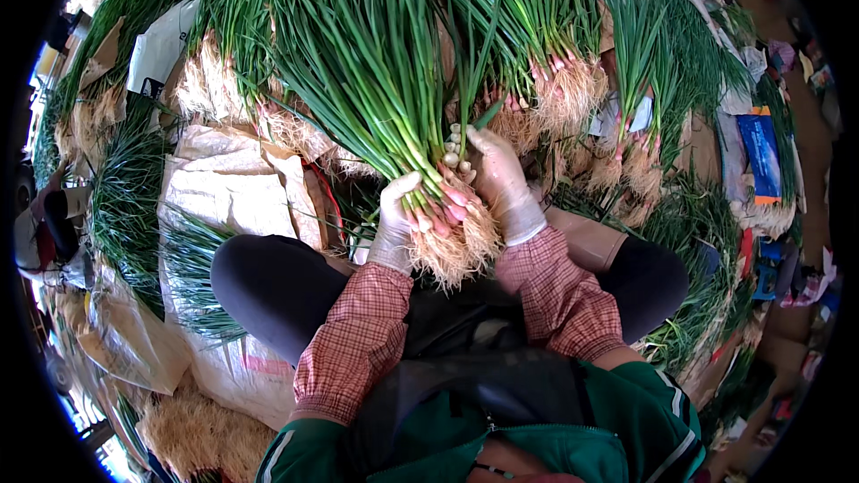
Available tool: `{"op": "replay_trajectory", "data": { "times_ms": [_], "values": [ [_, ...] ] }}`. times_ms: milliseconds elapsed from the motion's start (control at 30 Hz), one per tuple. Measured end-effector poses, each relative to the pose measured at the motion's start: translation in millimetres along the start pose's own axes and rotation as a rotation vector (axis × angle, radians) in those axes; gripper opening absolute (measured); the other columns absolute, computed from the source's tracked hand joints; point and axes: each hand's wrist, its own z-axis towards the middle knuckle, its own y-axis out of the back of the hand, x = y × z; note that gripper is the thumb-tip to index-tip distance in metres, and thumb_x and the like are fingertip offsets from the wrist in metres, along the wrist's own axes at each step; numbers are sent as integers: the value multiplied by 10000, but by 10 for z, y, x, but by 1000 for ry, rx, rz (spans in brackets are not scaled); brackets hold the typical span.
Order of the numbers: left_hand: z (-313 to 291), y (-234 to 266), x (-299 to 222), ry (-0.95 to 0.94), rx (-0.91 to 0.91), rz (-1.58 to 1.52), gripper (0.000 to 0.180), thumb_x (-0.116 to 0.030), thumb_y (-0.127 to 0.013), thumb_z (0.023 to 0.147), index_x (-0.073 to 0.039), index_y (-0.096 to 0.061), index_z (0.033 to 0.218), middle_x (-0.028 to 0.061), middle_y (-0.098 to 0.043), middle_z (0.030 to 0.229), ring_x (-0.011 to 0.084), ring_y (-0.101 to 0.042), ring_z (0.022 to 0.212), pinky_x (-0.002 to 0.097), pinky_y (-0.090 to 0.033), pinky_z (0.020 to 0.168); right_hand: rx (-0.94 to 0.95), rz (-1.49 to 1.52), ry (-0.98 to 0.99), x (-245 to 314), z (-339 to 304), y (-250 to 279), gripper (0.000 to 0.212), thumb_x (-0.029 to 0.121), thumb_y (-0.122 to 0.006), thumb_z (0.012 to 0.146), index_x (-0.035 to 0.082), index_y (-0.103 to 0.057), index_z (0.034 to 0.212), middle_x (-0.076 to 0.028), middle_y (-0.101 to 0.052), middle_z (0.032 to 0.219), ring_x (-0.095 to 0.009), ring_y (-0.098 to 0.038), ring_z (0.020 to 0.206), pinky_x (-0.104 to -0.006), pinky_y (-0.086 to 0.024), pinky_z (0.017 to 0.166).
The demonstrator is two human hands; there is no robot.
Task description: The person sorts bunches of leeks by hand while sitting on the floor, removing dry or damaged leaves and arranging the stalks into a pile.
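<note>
A thick bunch of spring onions [380, 116], with pink bulbs and pale stringy roots, is held up over my lap, its long green leaves pointing away from me. My left hand [395, 219], in a pale glove, is closed round the bunch just above the roots from the left. On the right side, my right hand [501, 174], also gloved, is closed against the same bunch, its fingertips beside several small white bulbs [455, 150]. Part of its grip is hidden behind the bulbs and roots [455, 246].
More spring onions [568, 80] lie in heaps ahead and to both sides. Pale woven sacking [228, 183] spreads at the left. A clear plastic bag [134, 340] sits lower left, near a root pile [210, 429]. A blue packet [761, 156] lies far right.
</note>
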Motion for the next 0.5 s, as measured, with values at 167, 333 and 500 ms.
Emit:
{"op": "replay_trajectory", "data": {
  "times_ms": [167, 333, 500],
  "values": [
    [28, -43, 40, -83, 61, -44, 699, -368, -578, 787, 88, -338, 1259, 106, -436, 1139, 351, -439, 1083, 519, -485, 802, -76, -73, -223, -282, 78, 181, 186, 133, -536, 905, -23, -606, 834, -80, -619, 769, -128, -540, 528, -258, -439, 480],
    [55, -225, -21, -155, 98, -13, 768, -396, -576, 788, 71, -291, 1327, 202, -449, 1271, 343, -481, 1105, 448, -449, 900, 11, -1899, 401, 389, 245, 314, 223, 187, -497, 935, 27, -612, 1040, -124, -664, 894, -203, -638, 760, -330, -527, 718],
    [152, -188, 79, -100, 74, -32, 717, -335, -576, 779, 120, -355, 1288, 275, -467, 1264, 361, -591, 1011, 482, -504, 873, -413, -2190, 227, 1342, 948, 622, 189, 202, -615, 847, 36, -654, 928, -132, -675, 868, -199, -646, 745, -381, -520, 711]
  ]
}}
